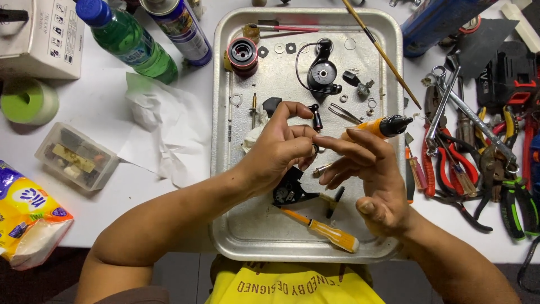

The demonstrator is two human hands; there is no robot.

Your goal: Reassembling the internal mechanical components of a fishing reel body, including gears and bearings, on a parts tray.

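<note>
Nearest me, a yellow screwdriver lies at the tray's near edge; my left hand pinches a small ring, right hand fingers loose, open; I could fumble it into clutter.

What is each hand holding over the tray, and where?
The left hand pinches a small metal ring by its rim; the right hand fingertips meet it. Firmer detail cannot be told.

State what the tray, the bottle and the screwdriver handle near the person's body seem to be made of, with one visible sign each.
Tray: likely metal, dull silver with soft reflections and a rolled rim.
Bottle: clear green plastic by its look, with a blue cap.
Screwdriver handle: probably translucent orange plastic, glossy.
</note>
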